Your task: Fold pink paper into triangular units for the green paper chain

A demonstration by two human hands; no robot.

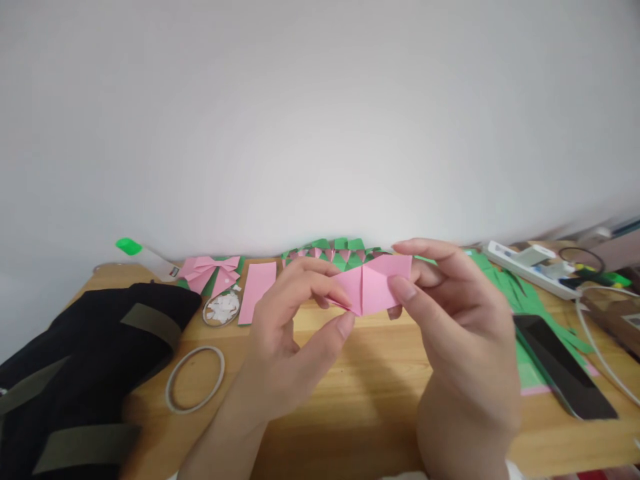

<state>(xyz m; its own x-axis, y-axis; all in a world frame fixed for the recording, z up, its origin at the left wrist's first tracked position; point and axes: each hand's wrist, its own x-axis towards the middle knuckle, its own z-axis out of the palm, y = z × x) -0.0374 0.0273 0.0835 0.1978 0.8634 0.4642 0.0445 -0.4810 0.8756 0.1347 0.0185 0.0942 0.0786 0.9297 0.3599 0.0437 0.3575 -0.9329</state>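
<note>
Above the wooden table [350,427], a small piece of folded pink paper [376,288] is held up between both hands. A crease runs down its middle, and its left part is folded into layers. My left hand [295,340] pinches the lower left corner between thumb and fingers. On the right end, my right hand [450,327] grips the paper with the thumb in front and fingers behind. Behind the hands sits a row of green and pink folded paper pieces [340,248], partly hidden. Flat pink paper [257,291] lies just left of them.
At the left are a pink paper bow [213,272], white scraps [223,308], a roll of tape [195,380] and a black cloth item [100,347]. To the right lie a phone [565,367], green paper strips [515,293] and a power strip [533,267] with a white cable.
</note>
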